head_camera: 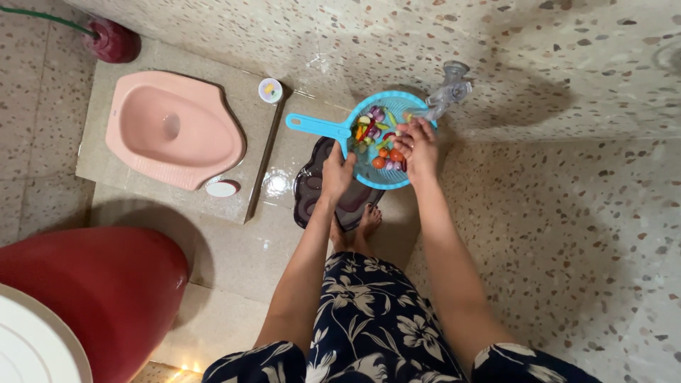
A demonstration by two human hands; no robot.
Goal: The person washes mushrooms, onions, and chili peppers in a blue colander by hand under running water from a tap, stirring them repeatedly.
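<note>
Speckled terrazzo bathroom floor, blue strainer point(415, 179) of chopped veggies point(379, 138) under the tap point(448, 91) at 12 o'clock. Left hand point(337, 172) grips the rim, right hand point(418, 147) has fingers spread in the pieces. Rinsing stage I reckon; next needs steady tilting.

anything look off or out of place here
Yes: the blue strainer of cut vegetables is held by the left hand and right hand under a wall tap beside a pink squat toilet, over wet floor.

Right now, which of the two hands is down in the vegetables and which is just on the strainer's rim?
The right hand is in the cut vegetables under the tap; the left hand only grips the blue strainer at its rim near the handle.
</note>
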